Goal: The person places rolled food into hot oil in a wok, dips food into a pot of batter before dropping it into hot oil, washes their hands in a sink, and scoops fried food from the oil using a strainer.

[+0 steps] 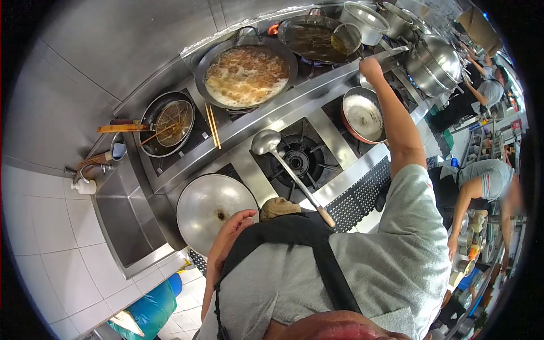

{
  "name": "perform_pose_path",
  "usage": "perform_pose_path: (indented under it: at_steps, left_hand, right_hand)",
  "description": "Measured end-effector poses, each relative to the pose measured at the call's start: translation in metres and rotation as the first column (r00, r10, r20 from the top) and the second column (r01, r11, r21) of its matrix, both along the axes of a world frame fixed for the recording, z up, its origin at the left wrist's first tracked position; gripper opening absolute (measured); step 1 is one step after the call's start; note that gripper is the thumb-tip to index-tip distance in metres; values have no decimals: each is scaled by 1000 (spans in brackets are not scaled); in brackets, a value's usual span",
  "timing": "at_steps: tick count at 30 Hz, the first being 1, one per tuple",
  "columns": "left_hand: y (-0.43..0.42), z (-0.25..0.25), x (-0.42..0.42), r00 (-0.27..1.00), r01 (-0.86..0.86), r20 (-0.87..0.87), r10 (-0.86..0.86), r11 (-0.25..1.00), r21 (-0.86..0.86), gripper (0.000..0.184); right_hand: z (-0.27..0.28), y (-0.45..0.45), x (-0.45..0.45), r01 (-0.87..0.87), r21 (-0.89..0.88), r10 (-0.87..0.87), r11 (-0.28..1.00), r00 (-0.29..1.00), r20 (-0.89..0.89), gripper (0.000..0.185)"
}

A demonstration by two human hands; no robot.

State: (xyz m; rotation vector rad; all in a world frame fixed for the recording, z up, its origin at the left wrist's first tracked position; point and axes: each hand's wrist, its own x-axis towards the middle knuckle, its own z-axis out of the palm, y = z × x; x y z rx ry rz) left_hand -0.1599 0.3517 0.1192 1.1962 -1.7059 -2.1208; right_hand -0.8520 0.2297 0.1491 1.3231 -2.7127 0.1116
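Observation:
My right hand (371, 69) is closed around the handle of a strainer (347, 39), whose round mesh head is over the right side of a wok of dark oil (309, 41). To the left, a second wok (246, 73) is full of bubbling, foaming oil. My left hand (237, 222) is low by my body, at the right edge of a large pale metal wok or lid (212, 207); its fingers are partly bent, and whether they touch it is unclear. Beside it, a long-handled ladle (266, 141) lies across a burner (297, 161).
At left are a sink (130, 218) and a black pan (153, 144) with a round strainer (174, 122). Chopsticks (213, 126) lie near the foaming wok. A red-sided pan (364, 116) and steel pots (436, 62) stand right. Other people (487, 175) are at far right.

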Motion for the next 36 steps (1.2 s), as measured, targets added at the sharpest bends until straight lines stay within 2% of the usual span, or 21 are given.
perform_pose_path:
  at_steps: [2,3,4,6,7,9,10,11,12,16,18,21,24,29,31,32,34,35,36]
  left_hand:
    - [0,3,2,1000,-15,10,15,1000,-3,38]
    - [0,2,3,1000,-22,9,22,1000,10,38]
    - [0,3,4,1000,-25,9,25,999,23,38]
    - [0,7,3,1000,-25,-1,25,1000,14,38]
    - [0,8,3,1000,-24,-8,24,1000,4,38]
    - [0,1,3,1000,-13,-14,13,1000,15,38]
    - [-1,-3,4,1000,-5,-15,5,1000,27,38]
    - [-1,-6,5,1000,-2,-18,3,1000,26,38]
    - [-1,-9,5,1000,1,-27,0,1000,27,38]
    - [0,-1,5,1000,10,20,-10,1000,26,37]
    - [2,5,6,1000,-2,17,2,1000,26,37]
    - [6,14,5,999,-22,27,21,999,27,37]
    - [7,14,4,999,-23,39,22,999,25,37]
    - [8,18,2,998,-28,49,26,999,30,36]
    - [8,12,3,999,-28,18,28,999,32,36]
    - [8,10,3,999,-30,18,29,999,31,36]
    - [7,8,4,1000,-20,20,19,999,46,37]
    - [6,5,5,999,-27,21,26,999,46,37]
    - [4,1,6,1000,12,13,-12,1000,22,38]
  right_hand:
    - [-16,-8,-22,-93,237,86,967,996,38,21]
    - [-14,-8,-28,-210,416,233,885,973,-4,15]
    - [-19,-7,-32,-210,418,234,884,972,-6,15]
    - [-52,-5,-49,-470,-8,463,883,866,192,7]
    - [-70,-3,-60,-537,-239,585,809,774,242,4]
    - [-88,2,-72,-527,-657,808,539,545,226,4]
    - [-71,1,-59,-527,-656,806,540,548,224,4]
    - [-41,-2,-33,38,-545,468,838,466,751,7]
    - [-16,-4,-6,488,-81,69,869,43,997,11]
    - [8,-1,30,452,-89,57,888,84,995,21]
    - [8,-1,35,498,-89,111,863,-14,994,19]
    - [7,-1,38,532,-79,145,843,-84,986,15]
    - [11,1,44,551,-72,148,832,-96,984,13]
    - [15,6,53,519,-127,168,845,-34,985,13]
    - [19,10,64,543,-225,158,809,168,973,25]
    - [-20,-1,19,353,-310,184,883,349,919,22]
    - [-96,-22,-69,-33,-384,297,923,694,656,17]
    - [-84,-18,-54,-38,-384,302,922,690,657,17]
    - [-72,-10,-40,-77,-329,212,941,892,399,14]
